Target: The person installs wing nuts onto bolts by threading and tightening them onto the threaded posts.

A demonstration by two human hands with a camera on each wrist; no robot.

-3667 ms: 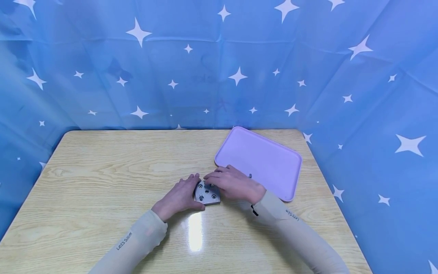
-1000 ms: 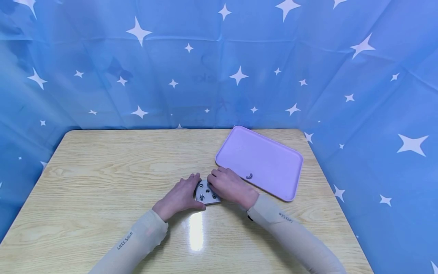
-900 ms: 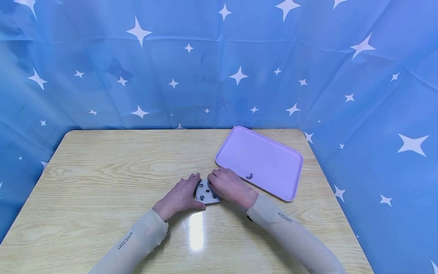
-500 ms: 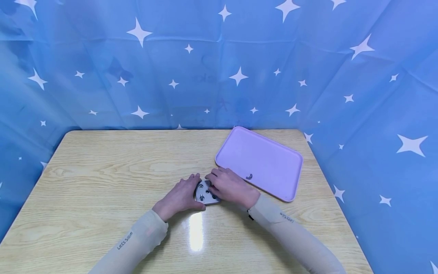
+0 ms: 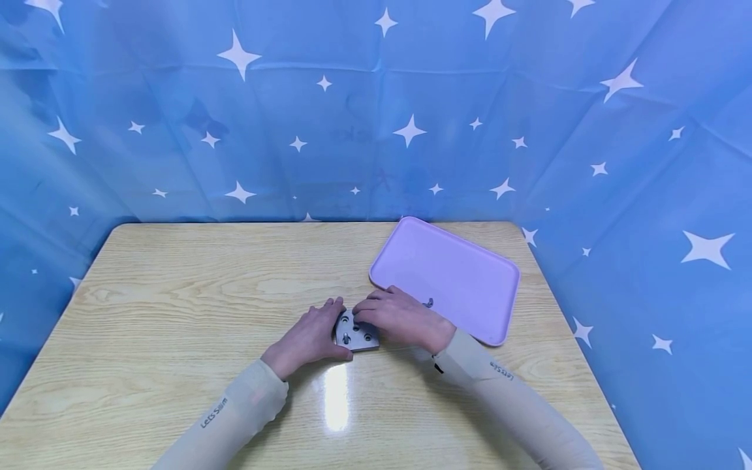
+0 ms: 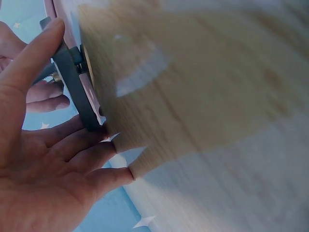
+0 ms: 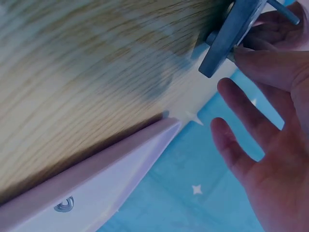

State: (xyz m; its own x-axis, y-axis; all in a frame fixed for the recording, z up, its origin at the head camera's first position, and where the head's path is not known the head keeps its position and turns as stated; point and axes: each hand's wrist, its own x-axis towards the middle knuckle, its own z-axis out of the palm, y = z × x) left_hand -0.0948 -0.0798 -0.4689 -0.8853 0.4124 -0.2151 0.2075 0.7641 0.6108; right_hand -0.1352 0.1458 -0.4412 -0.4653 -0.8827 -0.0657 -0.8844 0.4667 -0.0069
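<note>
A grey metal plate point(image 5: 361, 344) with several holes lies mid-table, one side rounded. A metal pin point(image 5: 346, 337) stands up from its near left part. My left hand point(image 5: 309, 333) grips the plate's left side, thumb along the near edge and fingers at the far left. At the far right corner my right hand point(image 5: 399, 318) pinches what looks like a small screw point(image 7: 231, 57) on the plate, mostly hidden by thumb and fingers. The right wrist view shows the other fingers spread away. Short feet point(image 6: 76, 54) show under the plate in the left wrist view.
Behind and right of the hands lies a purple tray point(image 5: 470, 261) on the wooden table point(image 5: 176, 287). In it is a small curved metal piece point(image 7: 64, 204), partly covered by the right hand in the head view. A blue star-patterned cloth point(image 5: 329, 130) hangs behind the table.
My right wrist has swung right and its fingers have turned at the plate's corner, uncovering the near right hole and overlapping the tray piece. The left hand and plate stay put.
</note>
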